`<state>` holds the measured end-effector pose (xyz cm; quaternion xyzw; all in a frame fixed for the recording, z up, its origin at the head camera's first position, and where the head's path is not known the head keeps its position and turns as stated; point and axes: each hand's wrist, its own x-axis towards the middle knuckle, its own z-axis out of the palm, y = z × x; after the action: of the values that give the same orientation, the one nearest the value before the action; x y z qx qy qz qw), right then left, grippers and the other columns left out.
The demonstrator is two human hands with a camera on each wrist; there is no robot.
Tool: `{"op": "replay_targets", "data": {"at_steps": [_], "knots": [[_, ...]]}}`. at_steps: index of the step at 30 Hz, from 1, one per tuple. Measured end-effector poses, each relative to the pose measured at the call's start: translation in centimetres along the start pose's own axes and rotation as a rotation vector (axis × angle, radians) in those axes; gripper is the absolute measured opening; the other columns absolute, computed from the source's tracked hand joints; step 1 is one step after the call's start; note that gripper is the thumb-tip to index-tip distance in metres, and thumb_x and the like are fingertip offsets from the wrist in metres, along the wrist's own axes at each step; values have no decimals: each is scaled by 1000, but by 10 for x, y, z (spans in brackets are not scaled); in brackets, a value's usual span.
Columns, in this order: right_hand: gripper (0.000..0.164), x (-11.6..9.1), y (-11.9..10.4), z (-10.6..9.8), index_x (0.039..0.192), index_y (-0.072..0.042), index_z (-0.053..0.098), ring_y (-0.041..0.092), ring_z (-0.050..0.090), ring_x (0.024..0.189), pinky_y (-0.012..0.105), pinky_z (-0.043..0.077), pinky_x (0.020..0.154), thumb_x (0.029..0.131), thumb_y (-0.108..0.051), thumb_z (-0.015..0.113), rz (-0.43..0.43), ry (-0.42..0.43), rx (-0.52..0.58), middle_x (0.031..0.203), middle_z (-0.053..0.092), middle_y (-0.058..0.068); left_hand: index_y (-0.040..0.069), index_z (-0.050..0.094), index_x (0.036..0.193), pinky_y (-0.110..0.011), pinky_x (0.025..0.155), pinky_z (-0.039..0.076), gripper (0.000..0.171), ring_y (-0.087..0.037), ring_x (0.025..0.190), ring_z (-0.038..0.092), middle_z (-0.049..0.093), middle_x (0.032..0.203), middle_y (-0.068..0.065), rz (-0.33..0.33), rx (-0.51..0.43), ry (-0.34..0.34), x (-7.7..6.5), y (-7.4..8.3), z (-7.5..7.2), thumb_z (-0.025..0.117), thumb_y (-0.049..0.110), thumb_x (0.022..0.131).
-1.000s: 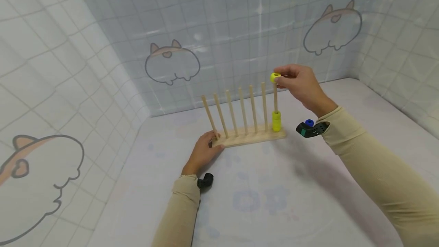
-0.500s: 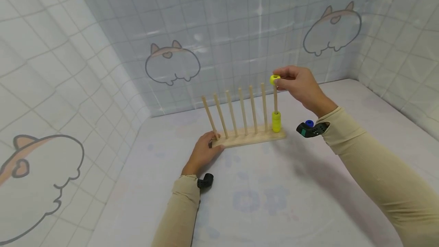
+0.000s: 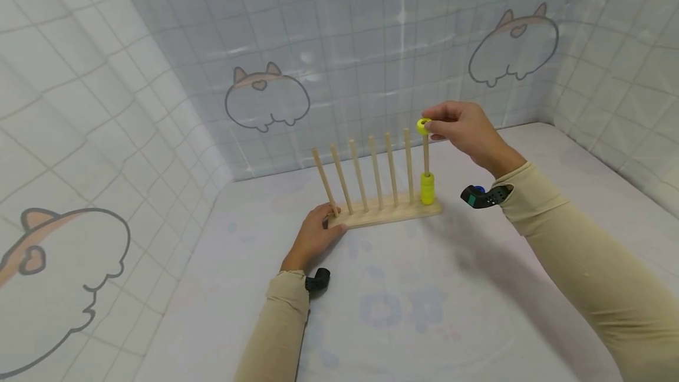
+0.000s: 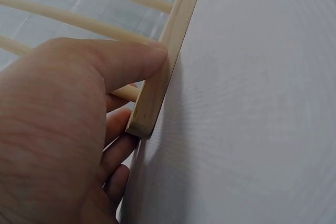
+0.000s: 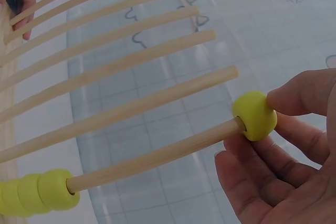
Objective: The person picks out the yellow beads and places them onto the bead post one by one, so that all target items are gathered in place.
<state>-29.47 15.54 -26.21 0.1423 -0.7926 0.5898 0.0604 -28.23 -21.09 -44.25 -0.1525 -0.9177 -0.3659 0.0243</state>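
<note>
A wooden rack of upright pegs stands on the table, its base (image 3: pixel 389 213) running left to right. My left hand (image 3: pixel 314 234) grips the base's left end; in the left wrist view the thumb lies along the front edge, other fingers behind. At the rightmost peg (image 3: pixel 426 155), my right hand (image 3: pixel 467 131) pinches a yellow bead (image 5: pixel 255 115) between thumb and fingers. The peg's tip sits in that bead's hole, as the right wrist view shows. Several yellow beads (image 3: pixel 427 188) are stacked at the bottom of the same peg. The other pegs (image 3: pixel 373 173) are bare.
Mostly hidden behind the right wrist's black band (image 3: pixel 485 196) lies a blue bead (image 3: pixel 479 188) on the table. A tiled-pattern sheet (image 3: pixel 339 46) rises behind the rack and at both sides. The pale cloth (image 3: pixel 382 335) covers the table.
The pinched yellow bead has tilted and dropped very slightly at the peg's tip. My right wrist has shifted a little, covering more of the blue bead. The left hand stays put.
</note>
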Motion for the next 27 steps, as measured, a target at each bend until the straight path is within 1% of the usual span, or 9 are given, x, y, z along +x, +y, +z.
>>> {"op": "replay_targets", "data": {"at_steps": [7, 14, 20, 23, 27], "knots": [[31, 0, 1, -1, 124, 4, 63, 19, 62, 101, 23, 55, 84, 99, -14, 64, 7, 3, -23, 117, 64, 11, 14, 61, 135, -48, 114, 32, 47, -30, 141, 37, 47, 150, -9, 3, -1, 2, 1, 1, -1, 73, 29, 93], [33, -1, 3, -3, 122, 3, 63, 19, 60, 103, 32, 53, 92, 100, -21, 64, 8, 5, -49, 121, 63, 12, 13, 61, 135, -48, 113, 33, 47, -31, 141, 38, 47, 150, -9, 4, 5, 6, 0, 2, 1, 72, 28, 92], [30, -3, 7, -4, 120, 2, 64, 19, 60, 103, 30, 54, 90, 100, -19, 63, 6, 8, -48, 119, 65, 12, 13, 62, 134, -47, 113, 33, 45, -29, 141, 38, 48, 149, -8, 8, 1, 9, 1, 2, 1, 72, 28, 93], [30, -7, 11, -5, 122, 2, 64, 20, 61, 105, 32, 54, 92, 101, -19, 62, 23, 10, -40, 121, 65, 13, 13, 62, 133, -47, 113, 34, 45, -29, 140, 38, 48, 149, -8, 9, -5, 9, 0, 3, 1, 73, 28, 92], [33, -15, 22, -9, 123, 2, 63, 22, 61, 108, 28, 54, 90, 101, -22, 62, 39, 36, -17, 121, 64, 11, 14, 61, 134, -48, 113, 33, 46, -29, 141, 38, 47, 150, -7, 3, 2, 3, -1, 3, 1, 72, 29, 92]]}}
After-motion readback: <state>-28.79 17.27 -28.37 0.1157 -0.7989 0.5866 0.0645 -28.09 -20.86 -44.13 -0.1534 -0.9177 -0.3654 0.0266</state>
